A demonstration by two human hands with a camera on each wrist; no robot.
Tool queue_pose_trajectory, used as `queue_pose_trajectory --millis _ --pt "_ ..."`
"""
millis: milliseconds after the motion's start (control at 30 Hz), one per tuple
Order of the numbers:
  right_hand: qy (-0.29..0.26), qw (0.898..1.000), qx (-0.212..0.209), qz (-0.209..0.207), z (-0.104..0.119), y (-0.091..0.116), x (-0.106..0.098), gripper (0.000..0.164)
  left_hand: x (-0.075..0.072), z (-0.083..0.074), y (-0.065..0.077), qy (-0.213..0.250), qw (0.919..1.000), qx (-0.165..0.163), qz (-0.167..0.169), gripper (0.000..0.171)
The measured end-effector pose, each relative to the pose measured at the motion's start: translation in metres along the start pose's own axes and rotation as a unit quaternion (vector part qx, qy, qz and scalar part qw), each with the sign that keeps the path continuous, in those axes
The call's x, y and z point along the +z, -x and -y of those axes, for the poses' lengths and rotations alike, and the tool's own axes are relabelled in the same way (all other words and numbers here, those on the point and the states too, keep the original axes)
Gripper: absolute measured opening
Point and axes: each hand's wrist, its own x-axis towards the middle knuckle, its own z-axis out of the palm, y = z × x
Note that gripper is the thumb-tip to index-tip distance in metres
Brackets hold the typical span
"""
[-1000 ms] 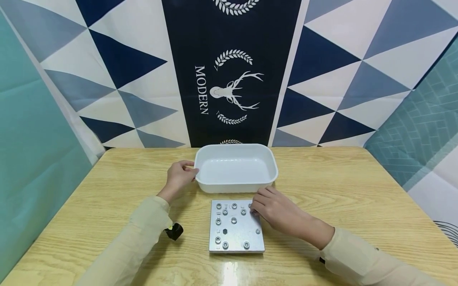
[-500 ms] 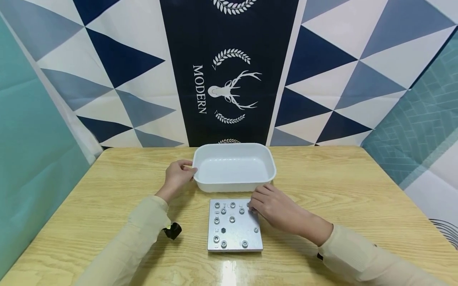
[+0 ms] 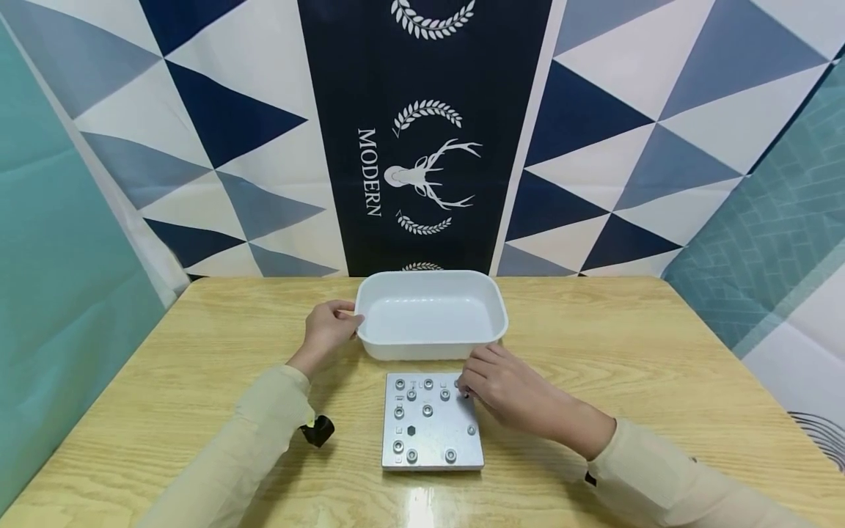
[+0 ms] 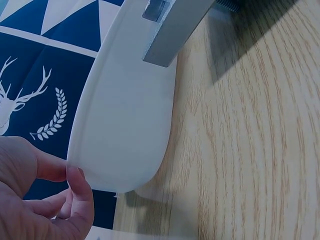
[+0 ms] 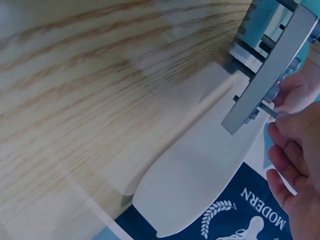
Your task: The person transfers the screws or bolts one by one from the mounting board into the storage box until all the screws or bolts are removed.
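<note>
- The tabletop [image 3: 594,330], pale wood, runs wide to the left and right of your work; its far edge meets a patterned cloth [image 3: 422,169].
- The white tub [image 3: 432,353] sits mid-width by that far edge, its back rim overlapping the edge in the head view.
- The square metal plate [image 3: 436,440] is nearer you, just in front of the tub, a narrow strip of wood between them.
- Wood also opens on the plate's near side and to its left, as far as your left sleeve [image 3: 271,425]; on its right, your right forearm [image 3: 574,425] slants in.
- Bolts [image 3: 451,455] dot the plate's top; screw ends [image 5: 243,68] jut from its underside.
- Your left hand [image 3: 331,326] reaches forward, its grip pinching the tub's left rim.
- Your right hand [image 3: 498,381] bends over the plate's far right corner, knuckles near the tub's front wall, its grip pinching a thin corner bolt [image 5: 268,110] at the fingertips.
</note>
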Motion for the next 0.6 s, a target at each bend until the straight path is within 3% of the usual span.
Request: queue_pose_trajectory --millis 300,600 --pt "-0.036 0.999 0.006 0.001 -0.001 -0.001 -0.004 0.019 0.000 0.003 0.002 0.001 1.0000 0.001 -0.002 0.035" --pt "-0.022 1.000 0.008 -0.008 -0.013 -0.011 -0.006 0.019 0.001 0.002 0.002 0.004 1.0000 0.004 -0.007 0.034"
